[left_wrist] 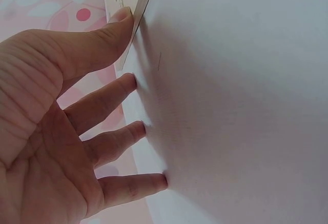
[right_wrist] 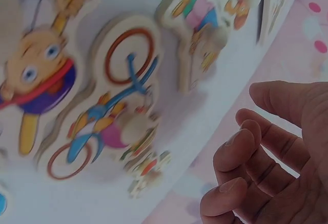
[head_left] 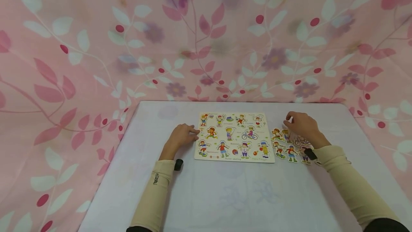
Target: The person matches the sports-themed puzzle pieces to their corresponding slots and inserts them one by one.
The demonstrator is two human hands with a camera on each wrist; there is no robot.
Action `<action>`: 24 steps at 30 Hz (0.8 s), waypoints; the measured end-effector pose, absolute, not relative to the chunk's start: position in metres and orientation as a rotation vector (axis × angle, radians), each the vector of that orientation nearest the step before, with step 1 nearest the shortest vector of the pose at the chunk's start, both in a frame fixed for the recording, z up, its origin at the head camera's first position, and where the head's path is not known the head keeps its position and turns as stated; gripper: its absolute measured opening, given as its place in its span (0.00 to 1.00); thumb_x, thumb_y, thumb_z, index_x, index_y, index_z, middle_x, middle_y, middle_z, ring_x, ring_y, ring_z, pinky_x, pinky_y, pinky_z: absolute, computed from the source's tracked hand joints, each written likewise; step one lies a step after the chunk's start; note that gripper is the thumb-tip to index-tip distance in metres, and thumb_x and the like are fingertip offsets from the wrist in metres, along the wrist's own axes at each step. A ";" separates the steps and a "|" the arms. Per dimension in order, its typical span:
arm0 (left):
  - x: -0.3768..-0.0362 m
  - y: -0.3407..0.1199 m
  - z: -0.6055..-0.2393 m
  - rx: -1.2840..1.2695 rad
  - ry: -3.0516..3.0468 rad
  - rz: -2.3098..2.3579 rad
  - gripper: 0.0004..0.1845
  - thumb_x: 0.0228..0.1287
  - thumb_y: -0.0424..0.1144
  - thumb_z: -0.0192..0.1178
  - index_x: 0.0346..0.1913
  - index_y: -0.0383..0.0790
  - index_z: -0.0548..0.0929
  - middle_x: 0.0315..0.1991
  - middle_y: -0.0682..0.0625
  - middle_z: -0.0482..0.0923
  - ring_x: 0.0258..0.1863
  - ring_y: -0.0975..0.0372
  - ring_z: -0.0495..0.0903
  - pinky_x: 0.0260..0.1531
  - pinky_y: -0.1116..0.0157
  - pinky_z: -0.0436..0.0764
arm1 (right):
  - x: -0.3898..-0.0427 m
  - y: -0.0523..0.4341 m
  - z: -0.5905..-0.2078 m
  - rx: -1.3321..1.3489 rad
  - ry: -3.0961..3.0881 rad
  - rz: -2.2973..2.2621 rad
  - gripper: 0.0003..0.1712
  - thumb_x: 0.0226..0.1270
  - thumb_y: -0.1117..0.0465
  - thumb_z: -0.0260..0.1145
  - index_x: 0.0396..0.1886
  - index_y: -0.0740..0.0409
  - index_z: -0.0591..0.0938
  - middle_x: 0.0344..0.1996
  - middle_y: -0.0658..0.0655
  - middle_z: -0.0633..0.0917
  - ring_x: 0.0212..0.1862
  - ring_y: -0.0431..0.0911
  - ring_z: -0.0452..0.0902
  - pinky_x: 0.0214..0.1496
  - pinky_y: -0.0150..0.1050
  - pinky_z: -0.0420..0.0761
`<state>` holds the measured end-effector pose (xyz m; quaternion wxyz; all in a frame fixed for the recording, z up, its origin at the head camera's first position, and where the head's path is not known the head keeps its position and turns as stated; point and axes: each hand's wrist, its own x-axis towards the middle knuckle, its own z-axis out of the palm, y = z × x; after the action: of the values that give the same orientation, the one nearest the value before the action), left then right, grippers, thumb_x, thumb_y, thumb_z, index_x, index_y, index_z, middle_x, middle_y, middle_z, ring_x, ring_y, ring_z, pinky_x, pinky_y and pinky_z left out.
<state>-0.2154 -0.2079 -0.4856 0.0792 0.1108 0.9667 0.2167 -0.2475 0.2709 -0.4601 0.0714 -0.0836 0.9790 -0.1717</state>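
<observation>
**Wooden puzzle board steadied at centre frame**

Wooden and brightly printed, the puzzle board [head_left: 234,137] is lying at the centre of the white table [head_left: 225,196]. The left hand [head_left: 181,136] is resting spread beside its left edge, thumb touching the board. Right of centre, the right hand [head_left: 302,126] is hovering with loosely curled fingers, holding nothing, over loose cut-out pieces [head_left: 284,146], including a cyclist piece [right_wrist: 110,106].

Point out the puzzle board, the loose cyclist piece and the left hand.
puzzle board [head_left: 234,156]: head view, bare bottom edge of the board.
cyclist piece [right_wrist: 110,114]: right wrist view, middle of the bicycle cutout.
left hand [head_left: 181,135]: head view, back of the hand.
</observation>
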 end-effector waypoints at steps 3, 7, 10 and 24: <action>-0.215 -0.208 -0.484 0.337 2.889 0.658 0.16 0.60 0.43 0.70 0.52 0.48 0.88 0.61 0.45 0.77 0.63 0.45 0.73 0.64 0.50 0.68 | -0.251 0.283 -0.463 -0.235 2.943 -0.528 0.17 0.70 0.52 0.62 0.46 0.62 0.79 0.30 0.57 0.82 0.25 0.48 0.74 0.20 0.41 0.72; -0.215 -0.208 -0.484 0.348 2.894 0.659 0.16 0.60 0.42 0.70 0.51 0.48 0.88 0.61 0.44 0.77 0.63 0.45 0.73 0.64 0.50 0.68 | -0.255 0.300 -0.469 -0.222 2.940 -0.535 0.17 0.69 0.51 0.62 0.45 0.61 0.79 0.28 0.56 0.82 0.26 0.48 0.74 0.20 0.41 0.72; -0.215 -0.208 -0.484 0.345 2.894 0.657 0.16 0.60 0.42 0.70 0.51 0.47 0.88 0.61 0.44 0.77 0.63 0.45 0.73 0.64 0.50 0.68 | -0.257 0.310 -0.470 -0.207 2.942 -0.523 0.17 0.69 0.51 0.61 0.44 0.61 0.80 0.27 0.55 0.82 0.26 0.49 0.74 0.20 0.43 0.71; -0.216 -0.209 -0.486 0.340 2.895 0.663 0.16 0.59 0.43 0.71 0.51 0.48 0.88 0.61 0.44 0.77 0.63 0.45 0.73 0.64 0.49 0.67 | -0.251 0.334 -0.471 -0.086 2.924 -0.546 0.15 0.67 0.53 0.62 0.41 0.61 0.79 0.28 0.59 0.80 0.28 0.52 0.72 0.24 0.44 0.69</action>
<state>-0.2165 -0.2085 -0.4863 0.0760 0.1134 0.9656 0.2213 -0.2513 0.3339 -0.4708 0.0829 -0.0289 0.9792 -0.1828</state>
